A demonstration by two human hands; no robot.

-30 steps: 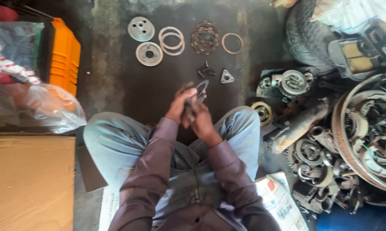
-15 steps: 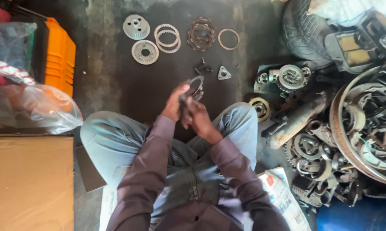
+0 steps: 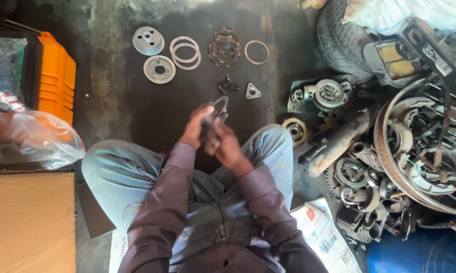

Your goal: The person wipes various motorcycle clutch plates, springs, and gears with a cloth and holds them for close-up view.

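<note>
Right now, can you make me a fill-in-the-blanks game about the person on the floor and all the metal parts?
1. The left hand and right hand together hold a dark metal ____.
2. The box on the left side of the floor is coloured ____.
3. The small plate lying beside the springs has the shape of a ____.
4. The heap of old parts lies on the person's ____ side.

Missing words: ring; orange; triangle; right

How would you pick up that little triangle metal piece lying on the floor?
The triangle plate lies flat on the dark floor, apart from the small springs on its left. Probably best to come straight down from above and pinch two of its straight edges, since its flat pose leaves nothing standing up to take hold of. Tipping one corner up first may help.
</note>
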